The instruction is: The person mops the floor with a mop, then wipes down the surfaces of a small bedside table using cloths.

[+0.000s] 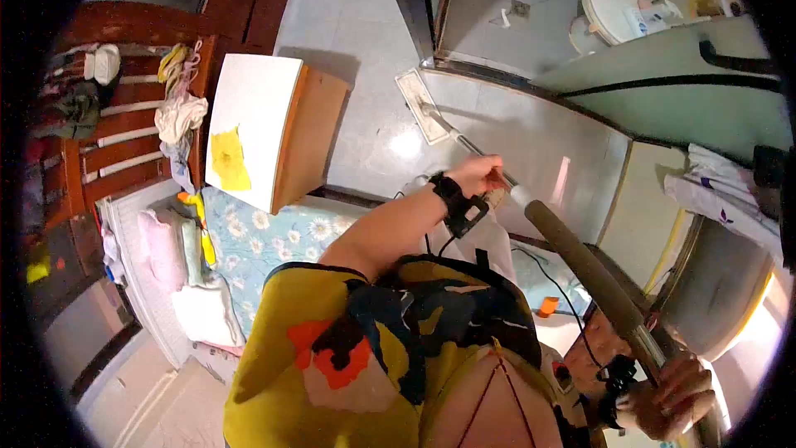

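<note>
One mop head rests on grey floor near a cabinet.

The grey tiled floor gleams in here, with a bright patch of glare just beside the pale rectangular mop head. That head rests on the tiles at a slant, near the door sill. A white-topped wooden cabinet stands on the same floor, a yellow cloth lying on its top. Beyond the sill, a small white thing lies near the drain.
</note>
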Action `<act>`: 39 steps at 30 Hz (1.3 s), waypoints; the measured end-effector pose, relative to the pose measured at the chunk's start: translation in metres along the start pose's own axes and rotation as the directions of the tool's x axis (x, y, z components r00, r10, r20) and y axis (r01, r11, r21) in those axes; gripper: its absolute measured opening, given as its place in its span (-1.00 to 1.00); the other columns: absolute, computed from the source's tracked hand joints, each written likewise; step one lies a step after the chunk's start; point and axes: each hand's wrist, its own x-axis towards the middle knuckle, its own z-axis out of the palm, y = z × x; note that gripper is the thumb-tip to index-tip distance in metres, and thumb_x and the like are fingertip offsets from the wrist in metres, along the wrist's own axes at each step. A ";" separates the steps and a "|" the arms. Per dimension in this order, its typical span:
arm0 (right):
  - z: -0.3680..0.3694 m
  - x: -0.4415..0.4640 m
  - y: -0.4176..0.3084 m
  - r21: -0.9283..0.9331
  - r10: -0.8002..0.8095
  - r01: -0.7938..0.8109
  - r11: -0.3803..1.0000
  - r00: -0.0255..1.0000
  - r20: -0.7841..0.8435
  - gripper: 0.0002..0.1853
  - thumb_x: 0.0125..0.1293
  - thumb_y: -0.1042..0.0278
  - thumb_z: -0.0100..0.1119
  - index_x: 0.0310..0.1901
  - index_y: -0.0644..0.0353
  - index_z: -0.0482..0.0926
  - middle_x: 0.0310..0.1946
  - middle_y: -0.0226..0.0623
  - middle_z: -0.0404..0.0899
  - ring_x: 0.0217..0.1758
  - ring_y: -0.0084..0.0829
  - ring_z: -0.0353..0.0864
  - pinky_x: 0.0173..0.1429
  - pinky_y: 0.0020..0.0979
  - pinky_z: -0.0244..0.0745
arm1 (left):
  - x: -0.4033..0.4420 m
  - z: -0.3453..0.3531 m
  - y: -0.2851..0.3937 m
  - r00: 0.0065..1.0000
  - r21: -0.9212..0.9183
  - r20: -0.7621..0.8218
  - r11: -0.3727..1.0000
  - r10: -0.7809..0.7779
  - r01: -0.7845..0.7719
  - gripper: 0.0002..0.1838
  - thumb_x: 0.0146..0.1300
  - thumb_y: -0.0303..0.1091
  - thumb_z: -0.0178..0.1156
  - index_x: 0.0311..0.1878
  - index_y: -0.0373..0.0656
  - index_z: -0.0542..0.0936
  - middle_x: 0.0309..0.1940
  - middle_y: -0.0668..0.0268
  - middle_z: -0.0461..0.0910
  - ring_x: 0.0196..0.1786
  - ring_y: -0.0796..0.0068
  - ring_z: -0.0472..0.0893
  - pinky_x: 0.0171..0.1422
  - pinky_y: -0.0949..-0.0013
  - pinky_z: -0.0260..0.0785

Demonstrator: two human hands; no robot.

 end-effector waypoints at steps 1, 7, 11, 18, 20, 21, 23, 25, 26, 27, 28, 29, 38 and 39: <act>0.025 0.005 0.002 -0.018 -0.024 0.023 1.000 0.999 -0.047 -0.69 0.21 0.22 -0.09 -0.64 0.06 0.17 -0.69 -0.47 0.12 -0.68 -0.62 0.10 -0.50 -0.54 0.05 | -0.004 0.001 0.006 1.000 0.034 -0.017 0.999 0.013 -0.013 -0.82 0.11 -0.41 0.09 -0.57 -0.20 0.39 -0.60 0.29 0.38 -0.52 0.42 0.46 -0.33 0.33 0.43; 0.009 0.024 0.044 0.128 0.063 -0.054 0.990 0.996 -0.067 -0.71 0.24 0.33 -0.21 -0.64 0.03 0.11 -0.68 -0.45 0.04 -0.63 -0.57 0.03 -0.38 -0.44 0.13 | 0.039 -0.002 0.004 0.980 0.054 -0.181 0.996 0.083 -0.074 -0.84 0.12 -0.42 0.12 -0.50 -0.23 0.40 -0.54 0.23 0.44 -0.53 0.35 0.50 -0.46 0.38 0.44; 0.001 0.047 0.051 0.181 0.327 -0.285 0.941 0.630 -0.704 -0.72 0.25 0.44 -0.25 -0.62 0.02 0.07 -0.63 -0.47 -0.02 -0.58 -0.55 0.01 -0.27 -0.43 0.15 | 0.047 0.039 -0.027 0.963 -0.410 -0.153 0.872 0.223 -0.267 -0.92 0.18 -0.53 0.05 -0.31 -0.31 0.36 -0.51 0.17 0.42 -0.39 0.21 0.55 -0.41 0.36 0.48; -0.119 0.086 0.048 -0.151 0.072 -0.084 0.985 0.994 -0.079 -0.73 0.32 0.32 -0.25 -0.55 0.16 0.21 -0.61 -0.38 0.09 -0.48 -0.49 0.10 -0.27 -0.39 0.16 | 0.048 0.099 -0.094 0.983 -0.511 -0.052 0.841 0.174 -0.176 -0.87 0.27 -0.43 0.02 -0.25 -0.31 0.41 -0.38 0.22 0.48 -0.36 0.40 0.50 -0.21 0.30 0.51; -0.126 0.095 0.047 -0.070 -0.018 0.022 0.997 0.998 0.066 -0.73 0.28 0.31 -0.20 -0.57 0.16 0.24 -0.62 -0.37 0.15 -0.52 -0.48 0.13 -0.36 -0.41 0.13 | 0.068 0.083 -0.121 0.991 -0.503 0.020 0.858 0.131 -0.103 -0.87 0.28 -0.42 0.02 -0.24 -0.32 0.42 -0.37 0.22 0.48 -0.35 0.40 0.51 -0.22 0.31 0.52; -0.127 0.098 0.048 0.025 -0.120 0.117 0.993 0.976 0.181 -0.74 0.24 0.31 -0.16 -0.60 0.16 0.26 -0.64 -0.35 0.21 -0.57 -0.47 0.17 -0.45 -0.42 0.11 | 0.073 0.076 -0.127 0.992 -0.472 0.093 0.881 0.081 -0.028 -0.86 0.29 -0.41 0.01 -0.23 -0.32 0.42 -0.36 0.23 0.48 -0.33 0.40 0.51 -0.23 0.32 0.52; -0.132 0.102 0.054 0.245 -0.341 0.264 0.933 0.867 0.362 -0.75 0.16 0.30 -0.07 -0.64 0.16 0.32 -0.68 -0.33 0.32 -0.66 -0.46 0.24 -0.63 -0.45 0.05 | 0.051 0.093 -0.131 0.997 -0.435 -0.062 0.898 0.040 -0.063 -0.84 0.31 -0.42 -0.01 -0.12 -0.30 0.41 -0.42 0.26 0.48 -0.35 0.39 0.53 -0.32 0.30 0.51; -0.142 0.106 0.063 0.347 -0.309 0.120 0.930 0.766 0.563 -0.86 0.04 0.43 -0.07 -0.62 0.16 0.37 -0.68 -0.34 0.43 -0.59 -0.48 0.36 -0.55 -0.42 0.19 | 0.050 0.089 -0.133 0.994 -0.348 -0.101 0.935 0.040 -0.073 -0.85 0.29 -0.41 0.00 -0.17 -0.29 0.43 -0.44 0.25 0.49 -0.40 0.38 0.53 -0.37 0.30 0.51; -0.144 0.103 0.066 0.356 -0.315 0.121 0.927 0.766 0.561 -0.86 0.04 0.43 -0.07 -0.62 0.16 0.37 -0.68 -0.34 0.43 -0.59 -0.48 0.36 -0.55 -0.42 0.19 | 0.050 0.085 -0.132 0.988 -0.301 -0.147 0.950 0.039 -0.082 -0.86 0.28 -0.40 0.01 -0.19 -0.28 0.43 -0.45 0.25 0.49 -0.42 0.38 0.53 -0.40 0.30 0.50; -0.140 0.096 0.069 0.287 -0.232 0.088 0.954 0.824 0.517 -0.84 0.09 0.42 -0.09 -0.61 0.16 0.35 -0.67 -0.34 0.37 -0.58 -0.48 0.31 -0.50 -0.42 0.18 | 0.047 0.081 -0.129 0.979 -0.255 -0.199 0.963 0.038 -0.089 -0.86 0.27 -0.40 0.02 -0.21 -0.27 0.44 -0.46 0.25 0.49 -0.45 0.38 0.53 -0.43 0.30 0.50; -0.136 0.087 0.071 0.218 -0.147 0.048 0.975 0.873 0.465 -0.83 0.14 0.40 -0.11 -0.59 0.17 0.32 -0.66 -0.35 0.30 -0.56 -0.49 0.25 -0.46 -0.42 0.17 | 0.044 0.076 -0.126 0.966 -0.213 -0.256 0.973 0.037 -0.093 -0.86 0.26 -0.39 0.02 -0.23 -0.27 0.45 -0.47 0.24 0.49 -0.47 0.37 0.53 -0.45 0.29 0.50; -0.132 0.076 0.074 0.153 -0.063 0.002 0.988 0.915 0.398 -0.81 0.19 0.39 -0.13 -0.57 0.17 0.30 -0.64 -0.36 0.24 -0.54 -0.49 0.20 -0.41 -0.42 0.16 | 0.041 0.070 -0.122 0.949 -0.189 -0.314 0.977 0.033 -0.097 -0.87 0.25 -0.39 0.03 -0.25 -0.26 0.46 -0.48 0.24 0.50 -0.50 0.37 0.52 -0.48 0.29 0.49; -0.112 0.017 0.095 -0.488 -0.073 -0.059 0.871 0.966 -0.248 -0.80 0.27 0.38 -0.17 -0.49 0.25 0.33 -0.54 -0.27 0.30 -0.44 -0.41 0.31 -0.29 -0.38 0.24 | 0.047 0.043 -0.093 0.906 -0.121 -0.361 0.952 0.221 -0.280 -0.86 0.14 -0.46 0.13 -0.40 -0.33 0.41 -0.59 0.23 0.45 -0.66 0.38 0.48 -0.64 0.31 0.47; -0.097 0.018 0.085 -0.484 -0.077 -0.057 0.873 0.965 -0.252 -0.80 0.27 0.38 -0.17 -0.49 0.25 0.33 -0.54 -0.27 0.30 -0.44 -0.41 0.31 -0.29 -0.38 0.24 | 0.045 0.038 -0.081 0.888 -0.138 -0.370 0.929 0.272 -0.343 -0.85 0.12 -0.50 0.12 -0.44 -0.37 0.38 -0.61 0.21 0.42 -0.68 0.38 0.47 -0.62 0.28 0.52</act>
